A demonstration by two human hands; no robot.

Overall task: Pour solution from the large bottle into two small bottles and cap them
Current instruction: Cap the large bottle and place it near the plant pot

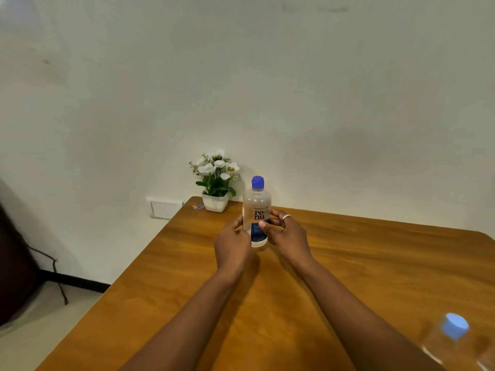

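The large clear bottle with a blue cap and a "re-nu" label stands upright near the far side of the wooden table. My left hand grips its left side. My right hand, a ring on one finger, holds its right side with the thumb across the label. A clear bottle with a light blue cap shows blurred at the bottom right corner, partly cut off by the frame.
A white pot of white artificial flowers stands at the table's far left corner against the wall. A wall socket plate sits left of it. A dark chair is at the left, off the table.
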